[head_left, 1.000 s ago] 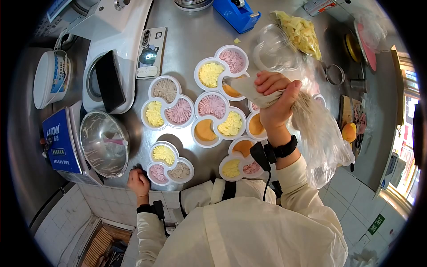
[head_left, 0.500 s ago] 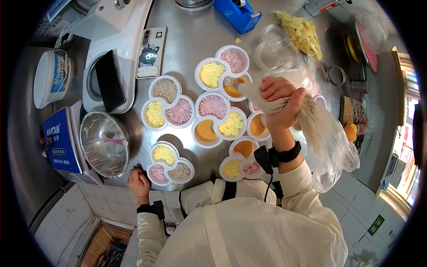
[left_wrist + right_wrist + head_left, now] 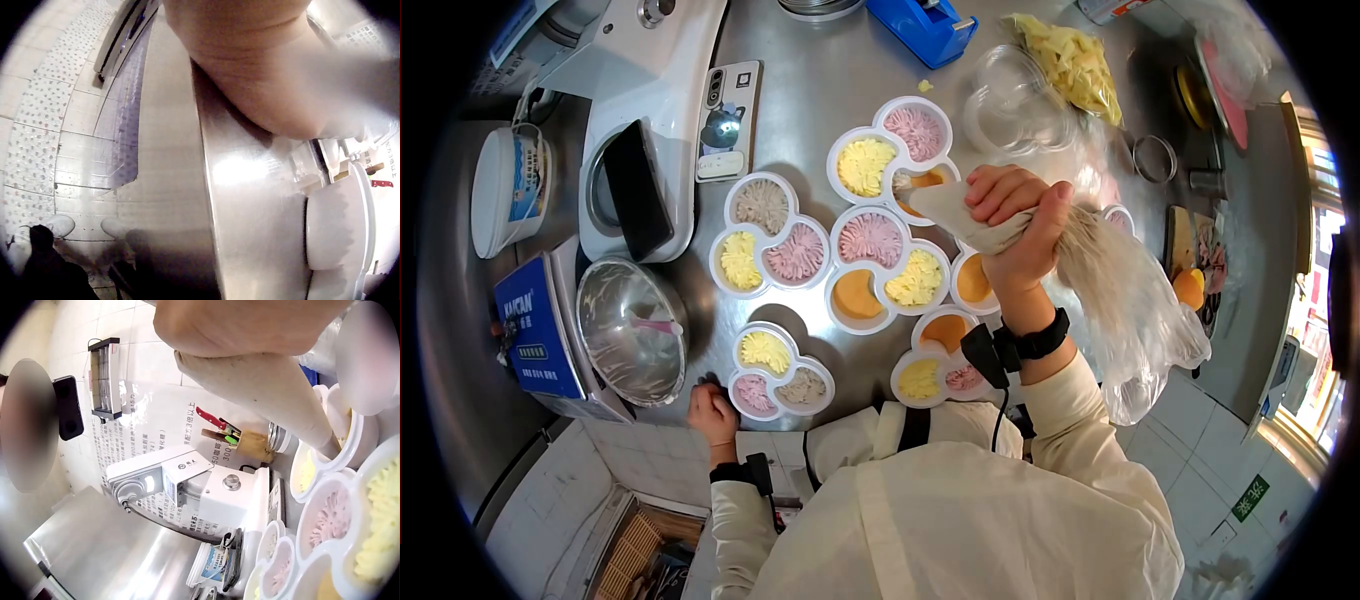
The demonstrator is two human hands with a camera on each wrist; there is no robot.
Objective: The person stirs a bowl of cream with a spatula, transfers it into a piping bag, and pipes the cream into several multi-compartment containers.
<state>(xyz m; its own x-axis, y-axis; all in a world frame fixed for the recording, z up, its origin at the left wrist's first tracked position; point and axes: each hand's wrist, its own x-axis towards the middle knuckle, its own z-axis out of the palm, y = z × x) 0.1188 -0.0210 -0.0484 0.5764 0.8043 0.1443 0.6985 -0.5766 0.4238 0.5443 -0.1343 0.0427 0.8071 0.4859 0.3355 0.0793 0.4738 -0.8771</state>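
Observation:
My right hand (image 3: 1018,225) grips a piping bag (image 3: 1115,290) of greyish filling, fingers wrapped around its narrow lower part. The bag's tip points down into a partly filled compartment of a white three-lobed cup (image 3: 831,166); orange filling and a little grey piping show there. Its other compartments hold yellow and pink piped strands. In the right wrist view, the pale bag (image 3: 256,387) slants into that compartment. My left hand (image 3: 713,413) rests at the counter's near edge, fingers loosely curled, holding nothing, beside a filled cup (image 3: 800,352).
Several similar cups stand close together across the steel counter (image 3: 795,110). A mixing bowl (image 3: 625,330) and a scale-like white machine with a black phone (image 3: 638,190) are at left. Clear lids (image 3: 1015,110), a bag of yellow pieces (image 3: 1070,70) and a blue tape dispenser (image 3: 925,30) lie farther back.
My right hand drew the bag back slightly to the right, then returned it left over the compartment. Grey piping now shows on the orange filling. My left hand stays at the edge.

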